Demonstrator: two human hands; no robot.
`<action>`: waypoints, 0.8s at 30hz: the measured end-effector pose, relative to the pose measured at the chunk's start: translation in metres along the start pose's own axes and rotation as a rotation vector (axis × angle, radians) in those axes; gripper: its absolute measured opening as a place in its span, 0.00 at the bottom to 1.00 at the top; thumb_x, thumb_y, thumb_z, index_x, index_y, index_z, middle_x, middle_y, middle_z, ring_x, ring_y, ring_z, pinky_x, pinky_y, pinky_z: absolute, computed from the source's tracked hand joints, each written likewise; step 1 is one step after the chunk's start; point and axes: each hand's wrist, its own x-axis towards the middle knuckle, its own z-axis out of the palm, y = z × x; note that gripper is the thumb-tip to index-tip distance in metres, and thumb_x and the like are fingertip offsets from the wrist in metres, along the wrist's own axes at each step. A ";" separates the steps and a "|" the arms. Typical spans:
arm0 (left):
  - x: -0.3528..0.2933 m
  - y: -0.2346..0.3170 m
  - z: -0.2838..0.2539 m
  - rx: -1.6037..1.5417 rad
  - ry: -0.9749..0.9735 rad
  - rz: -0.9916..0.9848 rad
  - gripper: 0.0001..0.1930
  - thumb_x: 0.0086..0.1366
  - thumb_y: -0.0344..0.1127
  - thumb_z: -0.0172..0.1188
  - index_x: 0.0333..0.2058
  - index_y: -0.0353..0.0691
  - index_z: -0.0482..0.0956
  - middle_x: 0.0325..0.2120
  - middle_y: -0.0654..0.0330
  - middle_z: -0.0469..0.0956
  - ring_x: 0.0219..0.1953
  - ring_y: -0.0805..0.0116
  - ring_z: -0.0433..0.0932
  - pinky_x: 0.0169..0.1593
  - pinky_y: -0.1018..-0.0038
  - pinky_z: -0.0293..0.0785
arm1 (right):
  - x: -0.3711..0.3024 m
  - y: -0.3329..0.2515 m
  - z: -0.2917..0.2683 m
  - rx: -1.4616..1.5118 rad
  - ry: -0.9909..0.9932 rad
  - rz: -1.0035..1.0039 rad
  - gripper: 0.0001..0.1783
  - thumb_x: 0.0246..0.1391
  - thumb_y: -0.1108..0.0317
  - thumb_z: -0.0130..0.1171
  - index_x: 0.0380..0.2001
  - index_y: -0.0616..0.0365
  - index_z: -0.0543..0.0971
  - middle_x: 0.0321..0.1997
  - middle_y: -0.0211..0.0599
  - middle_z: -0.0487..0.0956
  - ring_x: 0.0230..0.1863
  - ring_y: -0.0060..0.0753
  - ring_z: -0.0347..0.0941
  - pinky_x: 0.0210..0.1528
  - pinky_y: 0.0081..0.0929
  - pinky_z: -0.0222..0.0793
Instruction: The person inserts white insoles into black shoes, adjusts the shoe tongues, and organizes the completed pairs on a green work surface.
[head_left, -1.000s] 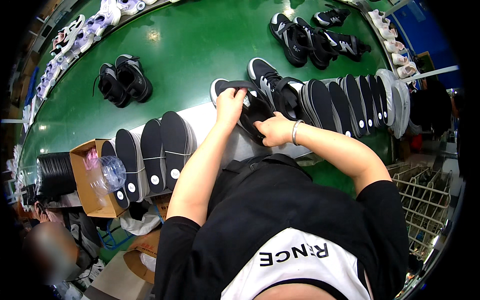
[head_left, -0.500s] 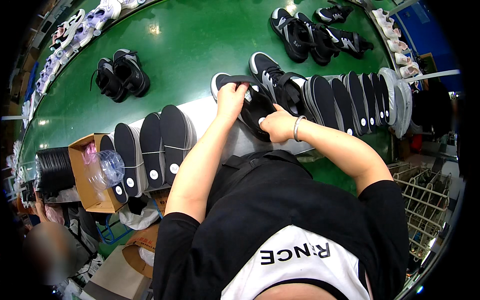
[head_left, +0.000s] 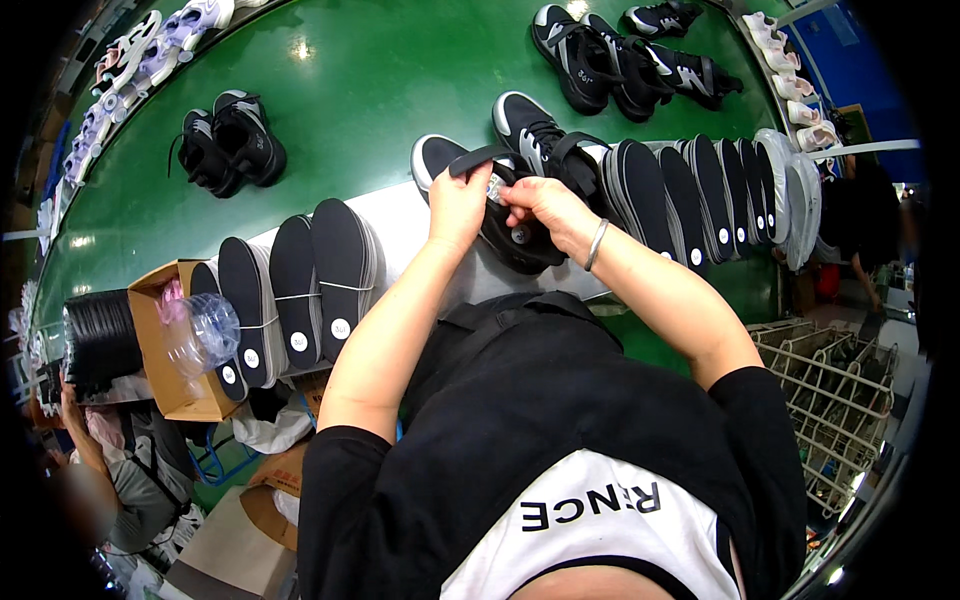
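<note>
Left hand point(head_left: 460, 212) pinches the strap point(head_left: 475, 160) of a black shoe point(head_left: 525, 250) between thumb and fingers; right hand point(head_left: 558, 208) has its fingertips drawn together at the tongue point(head_left: 494, 188), though whether they grip it cannot be told. The shoe lies directly under both hands, toe away from the body, a pale round sticker point(head_left: 520, 234) visible inside. Risk, judged: a loose pinch could let the strap drop across the opening; a hard pull at the tongue could crease it or tip the shoe into the second shoe point(head_left: 512, 110), just beyond and right of the grip. A wide right elbow might disturb the right insole stacks point(head_left: 637, 195). Surface: pale metal strip point(head_left: 400, 240) under the grip, banded left insole stacks point(head_left: 345, 270) to its left, then an open carton point(head_left: 165, 350) with clear plastic. Beyond the grip, glossy green tabletop point(head_left: 370, 110) bearing a shoe pair point(head_left: 250, 140) to the left and more black shoes point(head_left: 570, 65) to the right. Room: wire rack point(head_left: 830, 390) right and nearer the body; co-worker point(head_left: 140, 490) far left; lilac shoes point(head_left: 185, 40) and white shoes point(head_left: 790, 85) along the far edges.
</note>
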 end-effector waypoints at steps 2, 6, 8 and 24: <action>0.003 -0.001 -0.003 0.038 0.017 0.033 0.12 0.55 0.39 0.54 0.30 0.34 0.76 0.23 0.52 0.76 0.26 0.62 0.75 0.31 0.73 0.68 | -0.001 -0.001 -0.013 0.208 -0.190 -0.017 0.08 0.47 0.67 0.54 0.21 0.59 0.72 0.17 0.27 0.70 0.22 0.20 0.66 0.29 0.16 0.62; -0.022 0.019 -0.008 0.177 -0.014 0.155 0.09 0.55 0.36 0.55 0.29 0.36 0.77 0.23 0.53 0.76 0.25 0.61 0.75 0.30 0.73 0.68 | -0.018 0.019 -0.035 0.692 -0.286 0.012 0.07 0.49 0.68 0.50 0.20 0.57 0.69 0.16 0.26 0.64 0.24 0.25 0.62 0.35 0.21 0.59; -0.038 0.035 -0.007 0.240 -0.048 0.279 0.06 0.52 0.35 0.57 0.28 0.41 0.78 0.21 0.55 0.75 0.23 0.58 0.74 0.26 0.72 0.68 | -0.024 0.026 -0.038 0.713 -0.250 -0.017 0.08 0.50 0.66 0.48 0.20 0.55 0.69 0.16 0.25 0.64 0.25 0.26 0.62 0.35 0.21 0.59; -0.030 0.039 -0.017 0.525 0.007 0.344 0.07 0.53 0.36 0.55 0.28 0.39 0.76 0.22 0.56 0.75 0.26 0.57 0.73 0.29 0.69 0.68 | -0.040 0.025 -0.032 0.512 -0.238 -0.224 0.09 0.51 0.67 0.48 0.24 0.61 0.71 0.18 0.32 0.68 0.26 0.29 0.66 0.34 0.24 0.63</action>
